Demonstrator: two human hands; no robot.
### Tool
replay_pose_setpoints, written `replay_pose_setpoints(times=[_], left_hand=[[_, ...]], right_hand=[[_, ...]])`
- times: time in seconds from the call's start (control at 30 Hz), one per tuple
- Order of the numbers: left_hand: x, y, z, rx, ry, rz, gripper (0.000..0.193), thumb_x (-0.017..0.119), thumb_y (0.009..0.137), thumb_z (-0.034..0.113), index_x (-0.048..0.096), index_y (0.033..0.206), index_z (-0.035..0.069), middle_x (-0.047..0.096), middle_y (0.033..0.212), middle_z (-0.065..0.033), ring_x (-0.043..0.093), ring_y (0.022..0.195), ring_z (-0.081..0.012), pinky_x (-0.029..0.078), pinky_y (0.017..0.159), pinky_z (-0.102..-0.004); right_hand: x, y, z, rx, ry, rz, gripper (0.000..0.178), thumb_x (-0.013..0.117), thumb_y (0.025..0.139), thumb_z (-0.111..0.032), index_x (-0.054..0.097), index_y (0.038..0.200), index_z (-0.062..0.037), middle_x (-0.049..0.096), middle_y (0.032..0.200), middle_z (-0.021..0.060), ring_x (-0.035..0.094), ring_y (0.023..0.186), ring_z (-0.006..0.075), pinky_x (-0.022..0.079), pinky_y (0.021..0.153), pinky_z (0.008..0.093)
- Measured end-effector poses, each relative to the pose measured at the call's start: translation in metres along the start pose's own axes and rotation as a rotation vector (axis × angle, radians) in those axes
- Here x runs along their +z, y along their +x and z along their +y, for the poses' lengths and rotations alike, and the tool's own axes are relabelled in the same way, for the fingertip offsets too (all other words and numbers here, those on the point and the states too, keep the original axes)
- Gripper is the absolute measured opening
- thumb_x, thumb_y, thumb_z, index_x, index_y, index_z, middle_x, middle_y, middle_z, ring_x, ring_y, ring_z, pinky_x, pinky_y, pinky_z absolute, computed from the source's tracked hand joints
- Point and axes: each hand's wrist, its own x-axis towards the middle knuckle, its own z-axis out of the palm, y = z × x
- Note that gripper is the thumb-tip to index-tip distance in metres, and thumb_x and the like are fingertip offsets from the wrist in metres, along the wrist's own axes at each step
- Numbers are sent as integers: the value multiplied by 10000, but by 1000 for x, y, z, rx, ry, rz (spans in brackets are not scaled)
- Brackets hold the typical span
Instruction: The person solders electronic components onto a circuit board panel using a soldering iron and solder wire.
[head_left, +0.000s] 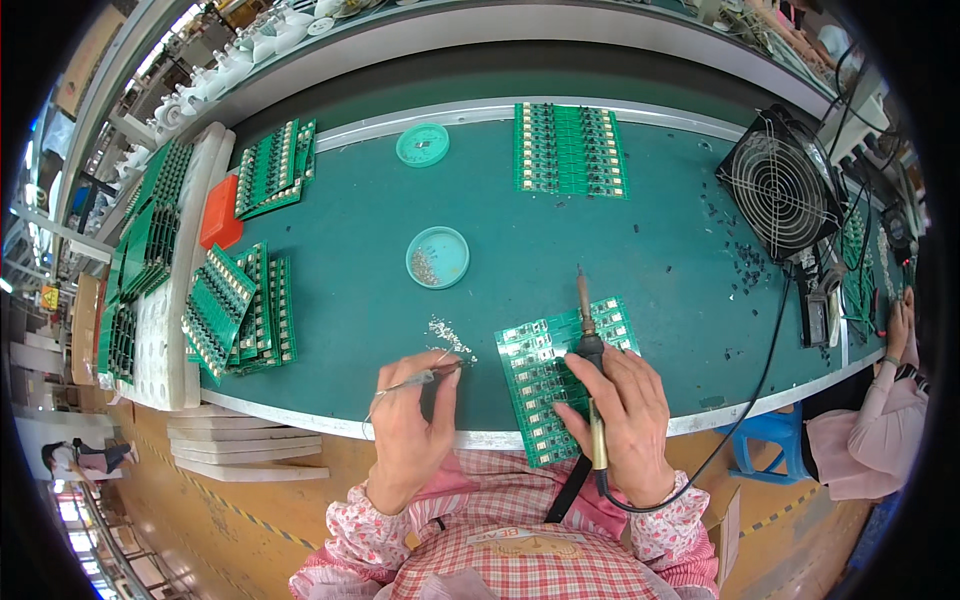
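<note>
My right hand (625, 420) is closed round a soldering iron (597, 440), its tip pointing away from me above the far part of a green circuit board panel (530, 385). That panel lies at the table's near edge, partly overhanging it, and is partly hidden by the hand. To the left, my left hand (410, 420) pinches a thin silvery wire (400, 385) that looks like solder wire. Just beyond those fingertips lies a small scatter of tiny silvery parts (448, 335). Whether the fingers also hold one of these parts, I cannot tell.
Two round turquoise dishes (437, 284) (423, 160) stand farther out. Circuit board panels (570, 150) lie at the back, with stacks (240, 310) at left beside a red box (221, 212). A black fan (782, 185) stands right near dark bits; the iron's cord (740, 420) crosses there. A co-worker's hand (900, 325) is far right.
</note>
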Motion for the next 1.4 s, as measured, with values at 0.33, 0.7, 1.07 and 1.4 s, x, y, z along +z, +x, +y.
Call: replay_pose_setpoints(times=[0.33, 0.7, 1.07, 1.4], left_hand=[[4, -7, -3, -62, 23, -17, 111, 671, 866, -8, 667, 976, 5, 692, 1005, -105, 639, 890, -302, 484, 805, -373], [6, -7, -4, -32, 20, -4, 134, 672, 860, -9, 668, 992, 17, 698, 998, -96, 636, 886, -290, 484, 792, -376], [9, -5, -1, 47, 63, 5, 168, 676, 838, -46, 656, 991, 20, 701, 992, -97, 636, 884, -289, 481, 785, -371], [28, 10, 6, 64, -84, -57, 136, 674, 842, -44, 663, 967, 9, 698, 990, -98, 652, 872, -288, 496, 770, -367]], right_hand=[[6, -11, 8, 65, 122, 210, 466, 797, 746, -22, 659, 1191, -40, 655, 1084, 188, 643, 969, 342, 508, 841, 405], [7, -12, 9, 52, 130, 215, 433, 791, 756, -27, 669, 1172, -32, 662, 1028, 186, 648, 939, 343, 516, 828, 408], [6, -12, 9, 43, 147, 237, 424, 784, 755, -17, 672, 1164, -29, 660, 1026, 187, 648, 915, 332, 522, 798, 398], [5, -11, 9, 33, 152, 261, 422, 774, 756, 1, 665, 1163, -28, 672, 1009, 174, 655, 885, 318, 525, 772, 387]])
